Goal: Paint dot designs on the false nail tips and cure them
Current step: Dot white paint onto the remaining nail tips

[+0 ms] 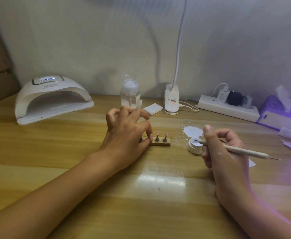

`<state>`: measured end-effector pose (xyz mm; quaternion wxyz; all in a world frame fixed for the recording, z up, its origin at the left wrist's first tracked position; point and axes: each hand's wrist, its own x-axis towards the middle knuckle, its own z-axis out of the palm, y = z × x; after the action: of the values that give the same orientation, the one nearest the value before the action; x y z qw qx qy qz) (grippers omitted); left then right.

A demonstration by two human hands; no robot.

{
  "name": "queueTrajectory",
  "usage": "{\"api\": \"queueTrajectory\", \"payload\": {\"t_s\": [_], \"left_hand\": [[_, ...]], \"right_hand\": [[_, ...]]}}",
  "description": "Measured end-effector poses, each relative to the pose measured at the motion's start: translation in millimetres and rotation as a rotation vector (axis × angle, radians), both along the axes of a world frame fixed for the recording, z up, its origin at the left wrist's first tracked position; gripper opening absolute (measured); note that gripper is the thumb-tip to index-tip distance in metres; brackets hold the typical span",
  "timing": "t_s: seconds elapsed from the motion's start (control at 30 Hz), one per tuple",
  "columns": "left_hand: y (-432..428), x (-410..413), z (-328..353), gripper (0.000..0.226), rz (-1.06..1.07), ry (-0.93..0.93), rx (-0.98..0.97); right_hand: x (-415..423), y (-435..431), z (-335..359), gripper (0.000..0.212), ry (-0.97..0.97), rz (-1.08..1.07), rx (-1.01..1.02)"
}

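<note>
A light wooden surface point(72, 152) is seen against a pale grey wall, with a brown panel at the far left. Along the back a white curing lamp point(53, 99) with a lit but unreadable display, a clear pump bottle point(130, 94), a small white pad point(153, 109), a clip lamp base point(171, 100) with its neck rising out of view, and a power strip point(227, 109) are set. At the right edge a white device point(279, 116) is washed in violet glow and partly cut off. The false nail tips point(166, 134) are held upright on pegs in a small wooden stand point(160, 144) near the middle of the surface. The stand's left end is pinched between thumb and forefinger of the left hand point(127, 133) and is hidden by it, so the number of tips cannot be told; two pinkish ones are visible. Any dots on them are too small to make out. A dotting pen point(244, 150) is gripped in the curled fingers of the right hand point(226, 150), its front end over a small white jar point(194, 146), just beside a white smear point(193, 131). The hands are kept well apart.
</note>
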<state>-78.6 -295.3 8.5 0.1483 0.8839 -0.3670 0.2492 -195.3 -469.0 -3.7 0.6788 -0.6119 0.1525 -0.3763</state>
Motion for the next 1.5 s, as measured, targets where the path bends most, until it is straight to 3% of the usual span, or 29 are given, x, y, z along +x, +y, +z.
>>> {"api": "queueTrajectory", "payload": {"t_s": [0.13,0.23,0.4,0.53,0.93,1.23,1.5], "left_hand": [[1,-2,2,0.006,-0.026,-0.044,-0.004],[-6,-10,5,0.006,-0.173,-0.096,-0.068],[-17,-31,-10,0.005,-0.401,0.332,-0.154],[-19,-26,-22,0.007,-0.43,0.501,-0.217],[-20,-22,-22,0.005,-0.367,0.57,-0.242],[-20,-22,-20,0.006,-0.366,0.638,-0.224],[-20,-19,-22,0.007,-0.374,0.64,-0.265]], "right_hand": [[2,-16,3,0.027,0.004,-0.055,-0.094],[4,-28,-4,0.023,0.097,-0.103,-0.192],[10,-33,-12,0.026,0.24,-0.11,-0.278],[11,-35,-16,0.025,0.297,-0.114,-0.382],[12,-34,-15,0.026,0.243,-0.155,-0.338],[11,-31,-16,0.027,0.389,-0.089,-0.506],[11,-30,-14,0.027,0.353,-0.099,-0.465]]}}
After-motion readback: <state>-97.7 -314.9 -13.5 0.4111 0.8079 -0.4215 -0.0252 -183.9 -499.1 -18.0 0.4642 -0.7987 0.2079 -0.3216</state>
